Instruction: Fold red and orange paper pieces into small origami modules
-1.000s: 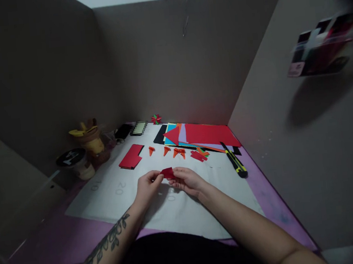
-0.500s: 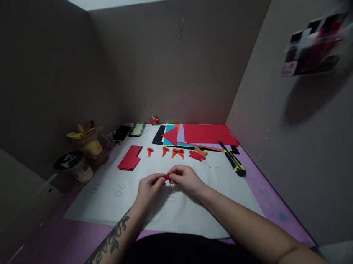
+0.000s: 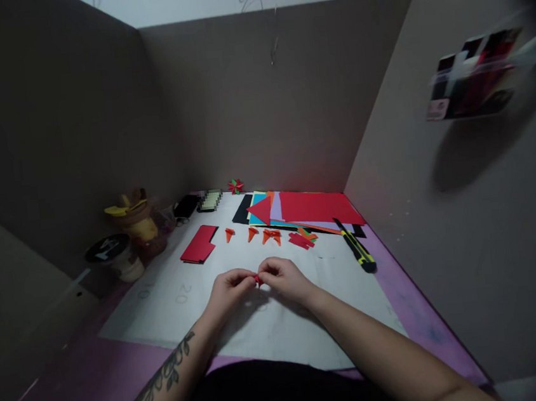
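Between my two hands is a small folded piece of red paper point(image 3: 258, 280), pinched from both sides and mostly covered by fingertips. My left hand point(image 3: 232, 288) closes thumb and fingers on its left end. On the other end, my right hand point(image 3: 286, 278) grips it the same way. Just beyond the hands lie several folded orange paper pieces point(image 3: 270, 236) in a row. Right of these are cut red paper strips point(image 3: 301, 240) with orange and green ones. A stack of red cards point(image 3: 200, 243) lies to the left.
Coloured paper sheets point(image 3: 319, 205) lie at the back, with a yellow-black utility knife point(image 3: 357, 248) to their right. A red-green paper star point(image 3: 236, 186), phones point(image 3: 186, 205), a lidded tub point(image 3: 119, 257) and a tool pot point(image 3: 137, 222) stand or lie left. Partitions point(image 3: 257, 99) enclose the table.
The camera view has tilted slightly, so the scene sits a little lower. Both hands still pinch the red paper, with less of it showing between the fingers.
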{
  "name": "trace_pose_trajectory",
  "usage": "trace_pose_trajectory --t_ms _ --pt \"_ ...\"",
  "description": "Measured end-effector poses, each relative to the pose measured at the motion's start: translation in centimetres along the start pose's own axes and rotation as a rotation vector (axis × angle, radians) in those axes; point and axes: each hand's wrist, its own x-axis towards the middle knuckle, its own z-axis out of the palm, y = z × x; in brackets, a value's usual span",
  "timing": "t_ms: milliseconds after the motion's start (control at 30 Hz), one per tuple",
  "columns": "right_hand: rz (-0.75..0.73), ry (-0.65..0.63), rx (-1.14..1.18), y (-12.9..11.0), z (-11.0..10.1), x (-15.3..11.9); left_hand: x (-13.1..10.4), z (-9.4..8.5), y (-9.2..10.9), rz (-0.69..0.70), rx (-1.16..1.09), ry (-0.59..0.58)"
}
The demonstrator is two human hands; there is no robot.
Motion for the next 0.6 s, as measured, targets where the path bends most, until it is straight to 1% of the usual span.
trace_pose_trajectory --t_ms 233,400,467,600 --pt "-0.042 -0.002 -0.069 -0.26 0.0 0.01 0.06 0.14 -0.31 0.0 -0.001 0.01" --pt "-0.161 0.034 -0.21 -0.68 0.18 -0.33 0.15 0.22 -0.55 0.023 0.001 0.014" --pt "-0.187 0.039 -0.244 -0.75 0.09 -0.39 0.19 0.16 -0.54 0.007 -0.025 -0.001" --pt "-0.202 0.019 -0.229 -0.68 -0.13 -0.39 0.22 0.02 -0.36 -0.056 -0.047 -0.041"
